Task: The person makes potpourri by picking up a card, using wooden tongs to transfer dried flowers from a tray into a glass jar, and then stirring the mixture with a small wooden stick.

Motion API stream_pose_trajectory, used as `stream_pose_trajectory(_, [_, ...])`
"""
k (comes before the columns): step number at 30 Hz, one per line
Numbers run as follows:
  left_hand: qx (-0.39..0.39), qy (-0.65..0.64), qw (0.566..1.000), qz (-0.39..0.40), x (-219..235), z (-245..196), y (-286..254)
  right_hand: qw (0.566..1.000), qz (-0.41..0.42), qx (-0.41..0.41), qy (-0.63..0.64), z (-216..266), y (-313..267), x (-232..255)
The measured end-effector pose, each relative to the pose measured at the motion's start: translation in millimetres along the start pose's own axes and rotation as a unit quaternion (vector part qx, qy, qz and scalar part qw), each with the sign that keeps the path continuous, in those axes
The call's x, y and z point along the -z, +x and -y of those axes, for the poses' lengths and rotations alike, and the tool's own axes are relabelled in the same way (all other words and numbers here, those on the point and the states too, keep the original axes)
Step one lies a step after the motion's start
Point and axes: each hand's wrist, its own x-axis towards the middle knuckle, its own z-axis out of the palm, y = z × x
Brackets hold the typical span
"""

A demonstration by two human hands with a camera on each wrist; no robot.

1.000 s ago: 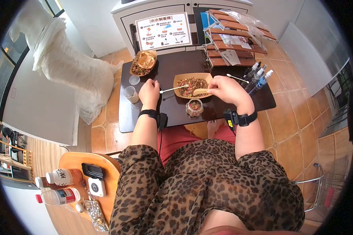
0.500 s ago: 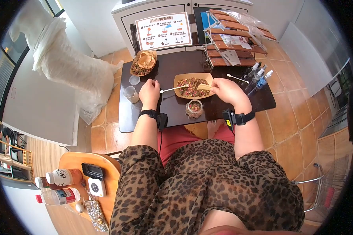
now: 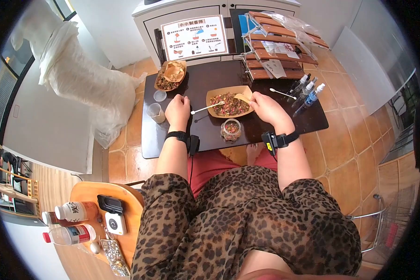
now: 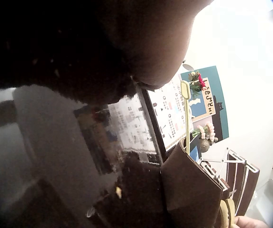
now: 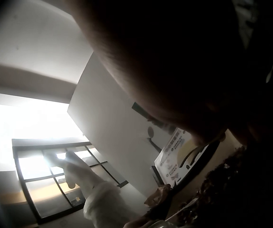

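In the head view my right hand (image 3: 269, 110) pinches a light wooden tool (image 3: 242, 98), its flat end over the dried red and green bits in a brown paper tray (image 3: 211, 109). The left wrist view shows two rounded wooden pieces (image 4: 227, 212) beside the right fingertips. My left hand (image 3: 178, 112) rests on the table left of the tray, its fingers mostly hidden. A small white spoon (image 3: 205, 109) leans across the tray's left rim, its handle end near but apart from that hand. A glass jar (image 3: 231, 130) of similar bits stands below the tray.
A second paper tray (image 3: 161, 83), a clear cup (image 3: 156, 113) and a small lid (image 3: 160, 95) are at the left. Another white spoon (image 3: 283, 94) and several spray bottles (image 3: 309, 95) lie at the right. Behind stand a sign (image 3: 193, 36) and slatted wood (image 3: 277, 44).
My right hand has shifted, and the wooden tool's end has moved from the tray's near side toward its far right part. The tray has turned slightly; the leaning spoon's handle end dropped a little.
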Motion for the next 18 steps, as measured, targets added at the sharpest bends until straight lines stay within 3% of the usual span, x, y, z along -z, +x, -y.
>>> stream_pose_trajectory(7, [0.004, 0.001, 1.0, 0.005, -1, 0, 0, 1.0, -0.007, -0.013, -0.017, 4, -1, 2])
stream_pose_trajectory(10, [0.003, 0.003, 1.0, 0.004, 0, 0, 0, 0.992, -0.114, 0.029, -0.054, 0, 1, -3])
stream_pose_trajectory(18, [0.003, 0.001, 1.0, 0.004, 1, -2, -1, 0.978, -0.154, 0.034, -0.138, 4, 16, -20])
